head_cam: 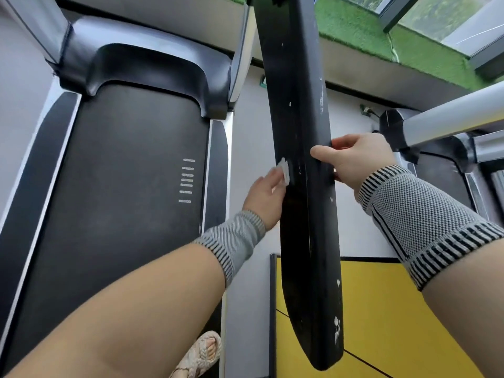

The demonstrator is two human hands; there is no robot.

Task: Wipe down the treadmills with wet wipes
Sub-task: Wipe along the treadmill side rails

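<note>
1. Centrally: long black plastic treadmill handrail runs top to bottom of view, tip low near frame bottom; white scuffs and chipped spots along its rt edge, biggest patch near tip.
2. Left hand at handrail's lt side, fingers curled, pinching small crumpled white wet wipe and pressing it against black surface about mid-length.
3. Right hand grips handrail from rt side at approx same height; thumb laid across front face, fingers wrapped round back edge, tips partly hidden.
4. Both wrists in grey-and-black knitted wrist sleeves, striped ribbed cuffs; forearms bare below.
5. Lt of handrail: black treadmill belt w/ silver side rails and glossy black motor cover at far end; six short white dashes printed on belt near rt edge. No brand name or readable text anywhere on it.
6. Rt side: silver metal tube w/ black end joint, part of 2nd treadmill behind it.
7. Below: grey floor, yellow floor panel w/ black lines; foot in beige woven sandal at bottom edge.
8. Top rt: green artificial turf strip under window frame; small green sticker on wall just lt of handrail, too small to read.
</note>
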